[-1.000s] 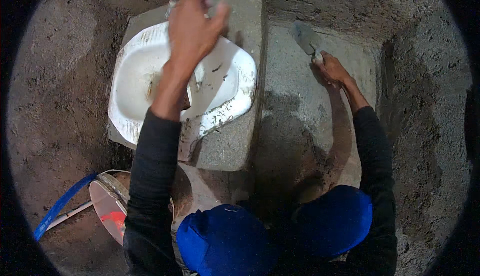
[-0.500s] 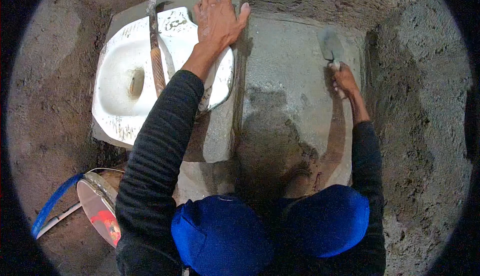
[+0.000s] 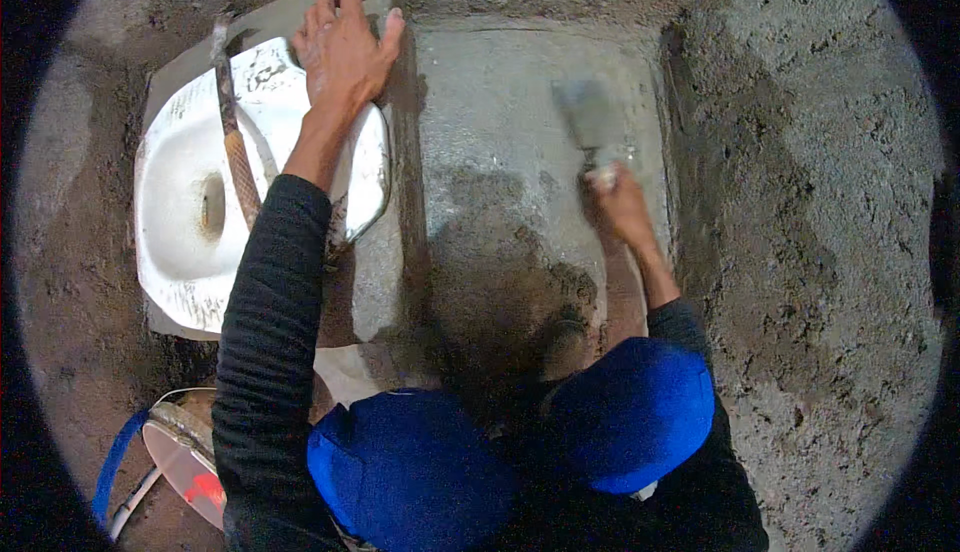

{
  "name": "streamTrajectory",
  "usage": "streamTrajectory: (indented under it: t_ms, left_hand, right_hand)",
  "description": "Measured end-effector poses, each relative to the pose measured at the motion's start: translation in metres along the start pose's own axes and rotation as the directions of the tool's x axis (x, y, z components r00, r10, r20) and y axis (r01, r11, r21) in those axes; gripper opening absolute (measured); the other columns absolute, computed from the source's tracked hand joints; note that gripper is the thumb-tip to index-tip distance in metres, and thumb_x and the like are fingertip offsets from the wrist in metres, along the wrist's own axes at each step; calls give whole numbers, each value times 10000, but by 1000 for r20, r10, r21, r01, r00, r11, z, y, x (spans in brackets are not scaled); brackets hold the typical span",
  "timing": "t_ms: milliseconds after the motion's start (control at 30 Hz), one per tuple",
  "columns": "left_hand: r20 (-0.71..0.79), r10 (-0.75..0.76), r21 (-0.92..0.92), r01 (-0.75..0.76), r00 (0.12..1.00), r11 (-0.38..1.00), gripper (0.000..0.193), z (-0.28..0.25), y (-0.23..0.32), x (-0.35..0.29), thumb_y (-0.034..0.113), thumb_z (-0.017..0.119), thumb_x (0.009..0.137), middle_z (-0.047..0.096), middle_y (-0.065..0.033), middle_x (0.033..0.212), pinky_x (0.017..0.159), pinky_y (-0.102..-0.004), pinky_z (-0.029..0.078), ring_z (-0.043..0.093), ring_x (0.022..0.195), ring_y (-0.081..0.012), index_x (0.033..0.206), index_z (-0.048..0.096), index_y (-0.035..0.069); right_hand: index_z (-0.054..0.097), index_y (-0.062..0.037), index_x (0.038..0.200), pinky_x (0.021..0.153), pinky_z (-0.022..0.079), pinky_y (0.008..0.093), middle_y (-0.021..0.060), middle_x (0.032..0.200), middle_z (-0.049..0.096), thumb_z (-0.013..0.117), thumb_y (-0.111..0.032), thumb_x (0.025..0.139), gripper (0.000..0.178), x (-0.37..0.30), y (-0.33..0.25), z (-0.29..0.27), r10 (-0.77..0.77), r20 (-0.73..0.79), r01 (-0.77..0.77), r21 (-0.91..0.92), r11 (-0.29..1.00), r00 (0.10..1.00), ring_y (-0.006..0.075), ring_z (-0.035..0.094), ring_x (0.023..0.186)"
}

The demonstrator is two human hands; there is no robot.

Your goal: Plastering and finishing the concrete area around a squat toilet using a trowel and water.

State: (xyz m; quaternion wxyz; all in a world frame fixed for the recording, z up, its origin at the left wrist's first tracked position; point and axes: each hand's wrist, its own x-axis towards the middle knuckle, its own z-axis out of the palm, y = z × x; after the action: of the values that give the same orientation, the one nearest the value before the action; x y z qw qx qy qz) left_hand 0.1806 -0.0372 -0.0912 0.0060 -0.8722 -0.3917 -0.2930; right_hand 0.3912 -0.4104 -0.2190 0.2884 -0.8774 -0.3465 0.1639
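My right hand [image 3: 625, 207] is closed round the handle of a trowel [image 3: 585, 112]. The blade, smeared by motion, is over the smooth grey cement surface [image 3: 490, 102] on the right. My left hand [image 3: 345, 57] lies with fingers spread at the far edge of a white squat toilet pan [image 3: 175, 157], leaning on the raised cement ledge [image 3: 375, 12] around it. Across the pan rests a hammer-like tool [image 3: 238, 157] with a textured tan grip and a dirty metal end. My left forearm hides part of the pan.
Rough mortar walls [image 3: 800, 152] close in on the right and far sides. At lower left stands a bucket [image 3: 180, 462] with something red in it, beside a blue band [image 3: 118, 462] and a pale pipe [image 3: 135, 502]. My blue-covered knees [image 3: 410, 462] fill the near side.
The whole view has shifted, so the pan and ledge sit farther left. My right hand has drawn the trowel nearer and leftward over the cement. My left hand keeps its place on the ledge.
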Motion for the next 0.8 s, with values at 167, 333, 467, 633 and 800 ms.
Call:
streamTrajectory:
  t_ms: [167,333,467,633,800]
  left_hand:
    - [49,8,45,-11,999,999,592,1,-2,-2,510,577,922,519,-224,1284,1020,-587,327,469,1244,-405,1305,520,62]
    - [35,0,81,-3,999,997,614,2,-2,-2,522,579,910,513,-229,1290,1025,-601,328,461,1252,-413,1306,513,58]
    - [75,-16,75,11,997,997,607,-1,1,2,515,597,901,520,-234,1274,1009,-595,342,474,1241,-415,1293,518,58]
    - [64,-1,42,-2,998,999,598,8,14,3,503,606,898,513,-238,1288,997,-597,352,480,1234,-421,1287,516,58]
    - [58,6,101,-12,998,995,578,0,3,0,460,629,891,505,-250,1308,994,-611,350,481,1231,-433,1296,506,66]
  right_hand:
    - [582,19,1146,721,554,497,236,885,689,650,-294,931,386,-7,15,-33,471,169,-494,136,859,866,389,694,796]
    - [568,37,1192,734,534,506,281,905,680,689,-366,902,511,-65,-11,3,62,357,-103,99,990,932,463,674,849]
    - [526,12,1281,686,517,498,266,819,662,620,-302,962,458,-56,-3,-25,213,-38,-216,-211,953,976,470,645,771]
    - [440,47,1362,652,499,534,284,774,640,609,-263,942,548,-30,89,-52,49,-219,-162,-536,829,974,515,610,750]
    - [506,50,1280,753,520,550,285,900,667,644,-229,881,506,-85,33,16,103,45,-95,-155,983,994,468,661,852]
